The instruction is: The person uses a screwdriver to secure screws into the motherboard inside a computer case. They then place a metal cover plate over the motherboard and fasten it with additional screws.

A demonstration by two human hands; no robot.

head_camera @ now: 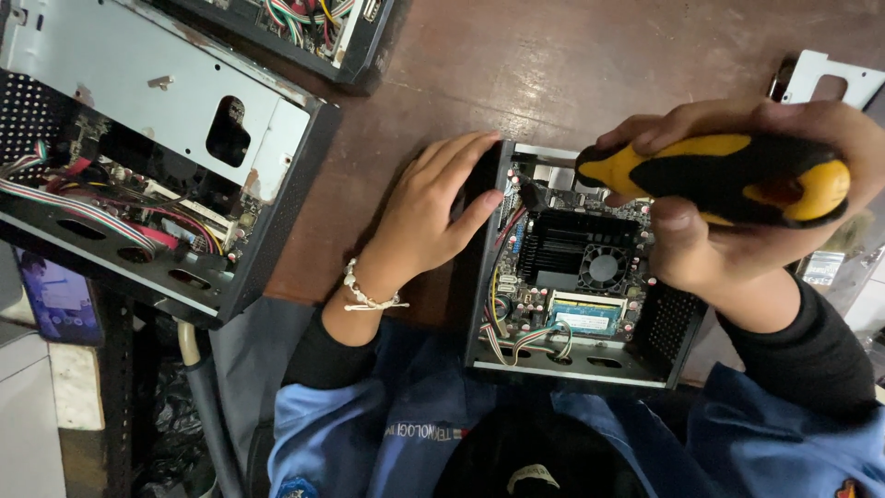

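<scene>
A small open black computer case (489, 304) lies on the brown wooden table, showing a motherboard with a black heatsink and fan (601, 267) and a memory stick (587, 315). My left hand (433, 207) rests flat against the case's left wall, thumb over the rim. A beaded bracelet sits on that wrist. My right hand (728, 231) is closed around a yellow and black screwdriver handle (728, 175), held above the case's right side. The screwdriver's tip is hidden.
A larger open black and grey computer case (157, 166) with coloured ribbon cables lies at the left. Another open case (304, 32) sits at the top edge. A metal bracket (825, 78) lies at top right. The table's near edge is by my blue sleeves.
</scene>
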